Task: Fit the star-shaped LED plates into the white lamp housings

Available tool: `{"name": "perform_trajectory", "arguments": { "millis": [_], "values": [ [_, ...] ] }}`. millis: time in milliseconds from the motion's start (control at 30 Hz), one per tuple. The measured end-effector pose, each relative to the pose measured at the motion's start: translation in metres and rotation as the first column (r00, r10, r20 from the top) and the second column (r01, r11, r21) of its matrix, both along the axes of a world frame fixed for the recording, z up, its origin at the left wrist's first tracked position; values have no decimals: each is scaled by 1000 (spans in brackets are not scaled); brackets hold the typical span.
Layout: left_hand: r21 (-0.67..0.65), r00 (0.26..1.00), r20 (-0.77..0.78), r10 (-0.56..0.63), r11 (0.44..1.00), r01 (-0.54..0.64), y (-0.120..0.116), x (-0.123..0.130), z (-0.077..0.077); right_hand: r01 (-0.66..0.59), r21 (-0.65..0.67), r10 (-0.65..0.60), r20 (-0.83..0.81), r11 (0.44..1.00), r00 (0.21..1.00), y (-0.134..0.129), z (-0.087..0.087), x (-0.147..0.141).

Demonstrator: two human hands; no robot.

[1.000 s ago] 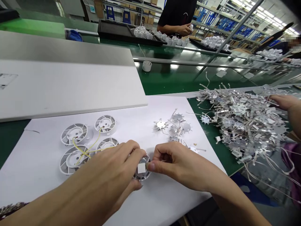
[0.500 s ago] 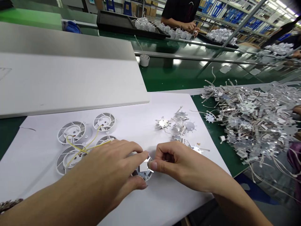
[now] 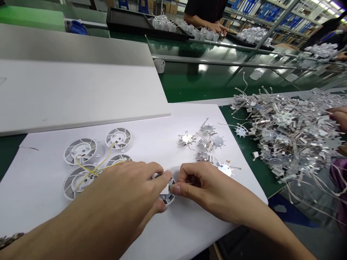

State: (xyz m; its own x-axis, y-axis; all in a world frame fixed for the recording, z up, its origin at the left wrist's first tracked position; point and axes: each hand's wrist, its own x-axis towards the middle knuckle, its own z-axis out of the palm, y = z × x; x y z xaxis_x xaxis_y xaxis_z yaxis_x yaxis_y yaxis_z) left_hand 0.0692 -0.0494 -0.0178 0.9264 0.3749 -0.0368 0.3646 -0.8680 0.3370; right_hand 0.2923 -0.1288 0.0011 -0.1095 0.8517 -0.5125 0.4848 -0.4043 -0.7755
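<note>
Pinching from both sides, your left hand [image 3: 121, 191] and right hand [image 3: 202, 184] close on a round white plastic piece [image 3: 167, 198] lying on the white sheet [image 3: 176, 234].

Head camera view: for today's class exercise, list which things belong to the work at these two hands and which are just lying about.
Part of the work: left hand, right hand, the round white slotted plastic housing between them, the yellow-wired housings, the loose star-shaped metal plates, the heap of wired metal plates.

Just lying about: the white board, the small white cup, the blue object.
</note>
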Motion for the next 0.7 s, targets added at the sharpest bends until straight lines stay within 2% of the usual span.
{"name": "perform_trajectory", "arguments": {
  "millis": [100, 200, 267, 367, 433, 533, 633, 700],
  "values": [
    [47, 999, 5, 39, 998, -39, -4, 5, 1, -7, 142, 2, 35, 990, 999, -8, -4, 4],
    [74, 999, -29, 30, 997, -28, -6, 9, 2, -91, 351, 72, 66, 932, 995, -20, -11, 7],
    [83, 998, -63, 21, 996, -16, -5, 10, 2, -179, 475, 117, 158, 862, 980, -27, -18, 7],
    [112, 999, -20, 42, 993, -40, -3, 9, 1, -345, 609, 81, 418, 714, 905, -34, -29, 5],
    [123, 999, -23, 39, 992, -36, -3, 6, -2, -426, 655, 33, 522, 624, 852, -35, -35, 3],
    [112, 999, -17, 47, 993, -45, -5, 1, -7, -453, 710, -43, 561, 540, 827, -35, -40, 0],
    [87, 997, 1, 79, 993, -78, -7, -2, -10, -453, 735, -88, 566, 504, 820, -36, -42, -1],
    [106, 996, 1, 91, 990, -90, -7, -2, -10, -451, 734, -80, 561, 508, 824, -36, -43, -1]
  ]
}}
